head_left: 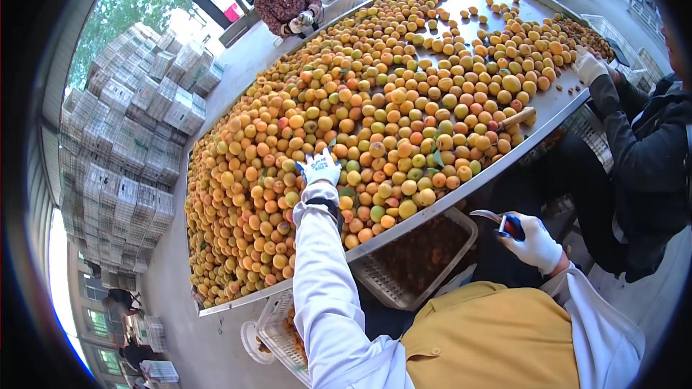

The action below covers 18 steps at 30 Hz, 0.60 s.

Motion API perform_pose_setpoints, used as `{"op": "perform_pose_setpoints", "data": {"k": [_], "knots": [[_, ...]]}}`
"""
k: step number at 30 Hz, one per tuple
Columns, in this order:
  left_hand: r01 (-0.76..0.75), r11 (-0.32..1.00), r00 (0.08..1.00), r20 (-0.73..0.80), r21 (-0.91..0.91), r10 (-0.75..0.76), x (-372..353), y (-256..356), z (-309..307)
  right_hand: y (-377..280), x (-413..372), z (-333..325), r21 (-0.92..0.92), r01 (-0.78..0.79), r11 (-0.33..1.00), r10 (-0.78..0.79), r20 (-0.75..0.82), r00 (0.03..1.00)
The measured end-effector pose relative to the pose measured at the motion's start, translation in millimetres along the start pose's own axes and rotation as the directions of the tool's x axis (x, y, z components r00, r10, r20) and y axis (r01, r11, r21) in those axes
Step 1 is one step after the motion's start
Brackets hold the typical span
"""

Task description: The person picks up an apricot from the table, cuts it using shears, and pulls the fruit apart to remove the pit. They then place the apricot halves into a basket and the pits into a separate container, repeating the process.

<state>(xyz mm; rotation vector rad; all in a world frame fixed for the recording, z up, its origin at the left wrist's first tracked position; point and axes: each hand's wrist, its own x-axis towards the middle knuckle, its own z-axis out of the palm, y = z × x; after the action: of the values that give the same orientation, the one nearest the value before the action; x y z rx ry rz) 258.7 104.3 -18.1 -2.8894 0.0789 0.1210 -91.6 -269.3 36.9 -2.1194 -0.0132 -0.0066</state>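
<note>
Yellow-orange apricots point(252, 151), some greenish or reddish, cover much of a large metal-rimmed table point(461, 197). My left hand point(319, 169), in a white and blue glove, reaches over the pile with its fingers spread, touching the fruit. Whether it grips any apricot is not visible. Near my body, off the table's front edge, my right hand point(537, 243) is closed on a small knife point(487, 214). The knife's curved blade points left, and its handle, partly hidden by the gloved fingers, looks red and dark.
Below the table edge sits a crate point(461, 234) with dark brown contents; another white crate point(277, 328) holds orange pieces. A wooden handle point(517, 118) lies among the apricots. Co-workers sit at the right point(641, 151) and far side point(285, 3). Stacked crates point(122, 144) stand left.
</note>
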Motion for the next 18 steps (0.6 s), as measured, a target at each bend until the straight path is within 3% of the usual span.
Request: {"op": "perform_pose_setpoints", "data": {"k": [3, 5, 7, 8, 9, 11, 13, 15, 16, 17, 18], "knots": [[-0.005, 0.999, 1.000, 0.007, 0.050, 0.005, 6, 5, -3, 13, -5, -8, 0.049, -0.124, 0.991, 0.125, -0.025, 0.992], [-0.010, 0.999, 0.988, -0.153, -0.033, 0.005, -3, 4, -5, 27, -5, -4, 0.120, 0.000, 0.993, 0.019, -0.158, 0.987], [-0.099, 0.950, 0.953, -0.302, -0.295, 0.005, -23, 4, -23, 30, 1, -7, 0.109, -0.018, 0.994, 0.033, -0.139, 0.990], [-0.178, 0.651, 0.979, -0.202, -0.738, 0.038, -34, 5, -28, 32, 6, -7, 0.146, -0.027, 0.989, 0.041, -0.097, 0.994], [-0.146, 0.164, 0.985, -0.128, -0.976, 0.116, -46, 5, -33, 35, 10, -7, 0.182, -0.038, 0.983, 0.049, -0.055, 0.997], [-0.145, -0.264, 0.962, -0.197, -0.954, 0.186, -93, 29, -56, 34, 21, 1, 0.260, -0.061, 0.964, 0.073, -0.036, 0.997], [-0.190, -0.372, 0.951, -0.264, -0.909, 0.159, -139, 59, -83, 25, 31, 10, 0.344, 0.031, 0.938, -0.012, -0.058, 0.998], [-0.086, -0.645, 0.902, -0.335, -0.759, 0.273, -162, 77, -86, 6, 39, 13, 0.418, -0.001, 0.908, 0.002, -0.002, 1.000], [-0.045, -0.700, 0.895, -0.340, -0.712, 0.288, -173, 89, -91, -2, 41, 16, 0.428, 0.010, 0.904, -0.004, -0.015, 1.000], [-0.005, -0.750, 0.888, -0.347, -0.661, 0.300, -184, 101, -97, -11, 42, 16, 0.500, -0.075, 0.863, 0.057, 0.051, 0.997], [-0.019, -0.761, 0.877, -0.376, -0.648, 0.298, -188, 110, -95, -14, 43, 20, 0.492, -0.029, 0.870, 0.023, 0.018, 1.000]]}}
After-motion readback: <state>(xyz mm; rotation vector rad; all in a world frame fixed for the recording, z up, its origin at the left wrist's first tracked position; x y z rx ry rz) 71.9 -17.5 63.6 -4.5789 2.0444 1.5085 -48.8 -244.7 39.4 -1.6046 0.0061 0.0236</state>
